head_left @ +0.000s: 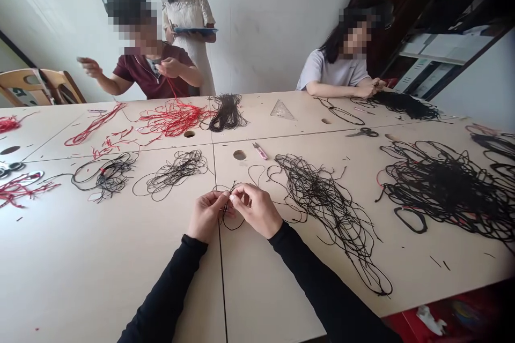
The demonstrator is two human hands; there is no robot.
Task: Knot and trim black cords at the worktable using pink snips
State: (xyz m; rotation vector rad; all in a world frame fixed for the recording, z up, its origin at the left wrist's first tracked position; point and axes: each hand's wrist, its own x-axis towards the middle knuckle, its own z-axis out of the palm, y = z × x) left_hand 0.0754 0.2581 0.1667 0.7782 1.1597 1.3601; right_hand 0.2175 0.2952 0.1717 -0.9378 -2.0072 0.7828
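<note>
My left hand and my right hand meet above the table's middle seam, fingertips pinched together on a thin black cord. The cord loops down below my thumbs and trails right into a loose tangle of black cord. Both arms wear black sleeves. A small pink thread snipper lies just beyond my hands, near a round hole in the tabletop.
More black cord bundles and red cords lie across the beige table. Black scissors and a clear triangle ruler sit farther back. Two seated people handle cords opposite; a third person stands holding a tablet.
</note>
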